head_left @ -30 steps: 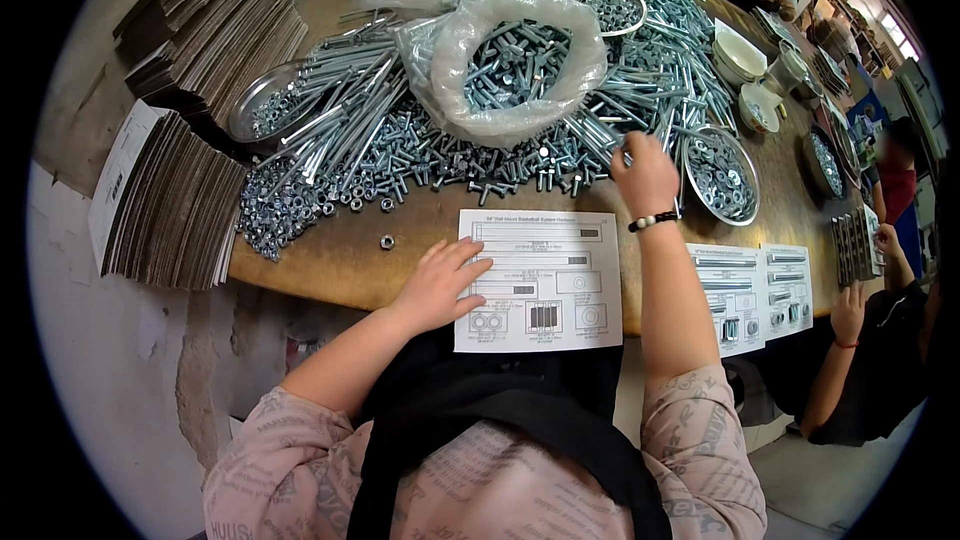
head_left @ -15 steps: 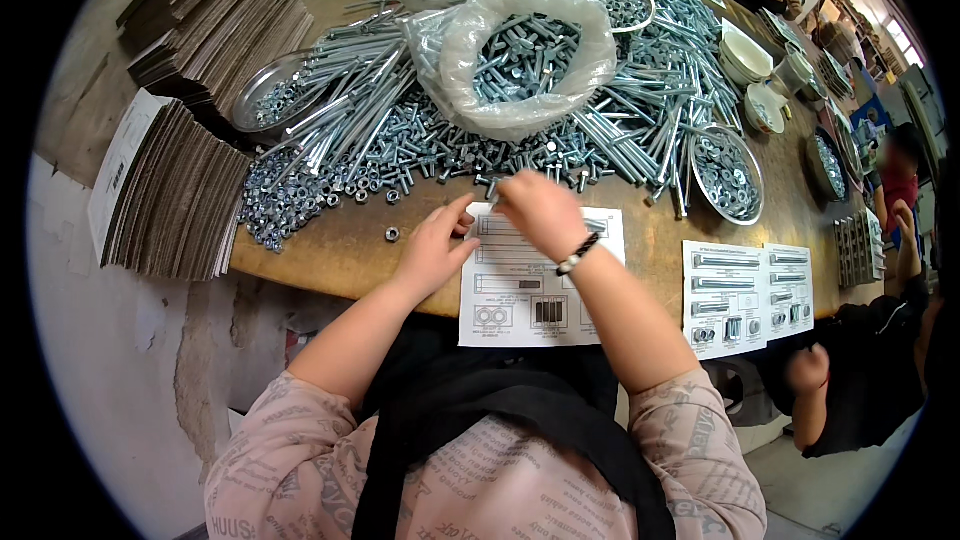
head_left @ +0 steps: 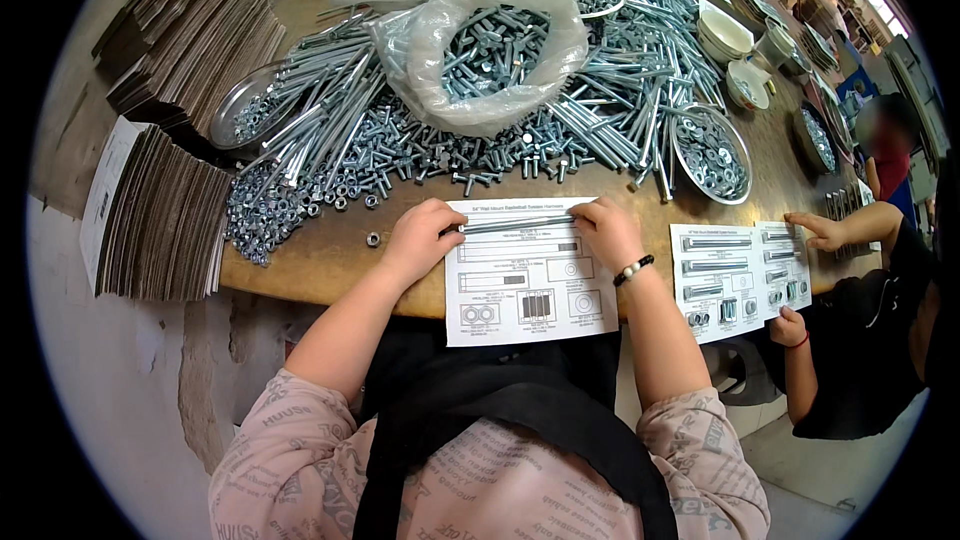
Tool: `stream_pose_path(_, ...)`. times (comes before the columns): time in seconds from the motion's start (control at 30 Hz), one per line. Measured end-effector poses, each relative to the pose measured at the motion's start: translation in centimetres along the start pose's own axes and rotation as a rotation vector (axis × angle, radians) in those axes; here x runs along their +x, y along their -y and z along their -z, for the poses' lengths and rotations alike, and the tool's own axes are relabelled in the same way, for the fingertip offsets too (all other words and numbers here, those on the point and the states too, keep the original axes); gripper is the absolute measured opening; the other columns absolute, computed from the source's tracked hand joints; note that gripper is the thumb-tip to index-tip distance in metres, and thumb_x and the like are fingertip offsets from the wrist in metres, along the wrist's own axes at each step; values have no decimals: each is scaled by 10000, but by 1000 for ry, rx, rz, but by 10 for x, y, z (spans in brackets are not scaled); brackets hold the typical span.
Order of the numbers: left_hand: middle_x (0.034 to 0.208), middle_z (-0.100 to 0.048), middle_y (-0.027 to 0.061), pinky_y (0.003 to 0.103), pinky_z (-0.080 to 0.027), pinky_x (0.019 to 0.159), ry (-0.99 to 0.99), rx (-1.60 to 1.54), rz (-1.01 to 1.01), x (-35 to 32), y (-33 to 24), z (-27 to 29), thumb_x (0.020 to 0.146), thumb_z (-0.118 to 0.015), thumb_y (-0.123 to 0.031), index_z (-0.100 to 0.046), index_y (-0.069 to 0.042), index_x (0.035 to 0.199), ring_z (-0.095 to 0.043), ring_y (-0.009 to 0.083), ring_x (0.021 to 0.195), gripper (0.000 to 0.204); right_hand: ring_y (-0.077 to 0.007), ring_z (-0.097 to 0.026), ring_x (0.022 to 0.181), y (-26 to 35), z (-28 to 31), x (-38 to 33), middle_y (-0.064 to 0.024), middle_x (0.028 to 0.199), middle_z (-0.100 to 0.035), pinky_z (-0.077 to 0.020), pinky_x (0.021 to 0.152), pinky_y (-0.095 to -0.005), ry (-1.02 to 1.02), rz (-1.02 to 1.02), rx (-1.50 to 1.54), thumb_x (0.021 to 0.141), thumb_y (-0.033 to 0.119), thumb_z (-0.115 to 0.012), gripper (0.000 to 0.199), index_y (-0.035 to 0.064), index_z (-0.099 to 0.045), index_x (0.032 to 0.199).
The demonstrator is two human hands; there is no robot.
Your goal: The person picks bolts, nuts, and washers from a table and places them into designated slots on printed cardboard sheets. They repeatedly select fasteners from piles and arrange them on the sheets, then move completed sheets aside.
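Observation:
A printed hardware sheet with outline drawings lies at the table's front edge before me. Long silver bolts rest across its upper part, side by side; how many is hard to make out. My left hand closes its fingertips on their left ends, at the sheet's left edge. At the right ends, my right hand, with a beaded bracelet on the wrist, pinches them with thumb and fingers. Just beyond lie loose short bolts, and a single nut sits left of my left hand.
A plastic bag of bolts stands amid heaped hardware. Nuts pile up at left beside stacked cardboard. A metal bowl of washers is at right. A co-worker's hands touch neighbouring sheets bearing bolts.
My right hand has moved right and nearer, off the bolt pile, to the bolts' right ends. My left hand has come to their left ends. The co-worker's hands have moved onto the neighbouring sheets.

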State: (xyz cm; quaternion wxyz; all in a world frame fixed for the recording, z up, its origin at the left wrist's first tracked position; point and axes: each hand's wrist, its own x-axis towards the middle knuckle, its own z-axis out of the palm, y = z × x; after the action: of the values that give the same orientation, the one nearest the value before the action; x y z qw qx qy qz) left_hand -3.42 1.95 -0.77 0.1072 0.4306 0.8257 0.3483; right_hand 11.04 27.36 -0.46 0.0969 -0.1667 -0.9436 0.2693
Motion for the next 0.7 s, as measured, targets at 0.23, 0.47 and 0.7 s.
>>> stream_pose_path(0.23, 869, -593, 66, 357, -444, 744, 50, 11, -64, -19, 0, 6, 705, -661, -141, -659, -71, 865, -564, 246, 849, 175, -262, -566, 758, 0, -2, -29, -60, 760, -583, -454, 654, -357, -36, 85, 72, 697, 88, -662, 90, 118, -682, 780)
stream_pose_path(0.47, 871, -604, 84, 341, -453, 749, 44, -13, -47, -17, -3, 7, 703, -664, -129, -654, -52, 870, -573, 249, 845, 184, -254, -567, 757, -1, -1, -31, -59, 764, -585, -454, 659, -348, -16, 52, 118, 702, 76, -660, 109, 112, -685, 801)
stream_pose_path(0.7, 856, -603, 66, 352, -435, 761, 28, -23, -136, -18, 3, 5, 706, -661, -158, -655, -74, 870, -573, 249, 832, 184, -267, -559, 773, -6, 0, -31, -85, 787, -568, -452, 668, -342, 27, 63, 133, 706, 57, -645, 104, 78, -674, 803)
